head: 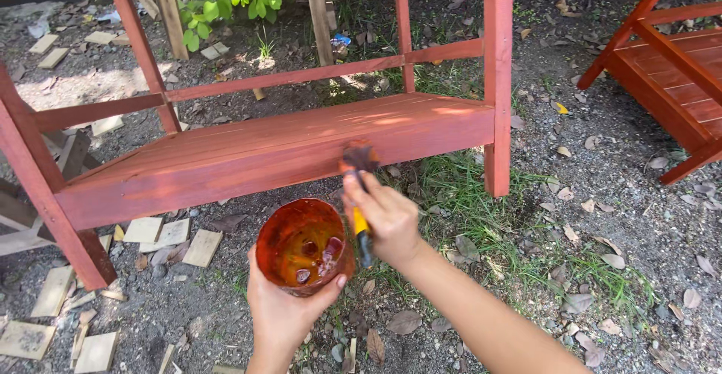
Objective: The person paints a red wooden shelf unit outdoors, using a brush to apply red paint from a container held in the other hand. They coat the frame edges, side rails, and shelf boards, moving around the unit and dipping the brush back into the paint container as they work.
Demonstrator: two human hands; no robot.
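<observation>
Outdoor ground of gravel, dry leaves and some grass lies under everything. One right hand is closed around one paintbrush; its long axis runs almost upright in the view, the yellow and black handle pointing down toward the person and the dark bristles pointing up and away, touching the front edge of the red wooden bench. Just left of this grip, one left hand cups from below one orange-stained plastic cup, its mouth tilted toward the camera, with a little liquid inside. A second red bench stands well apart to the right. Many pale wood offcuts lie left of the cup, under the bench. Nothing covers the bristles.
</observation>
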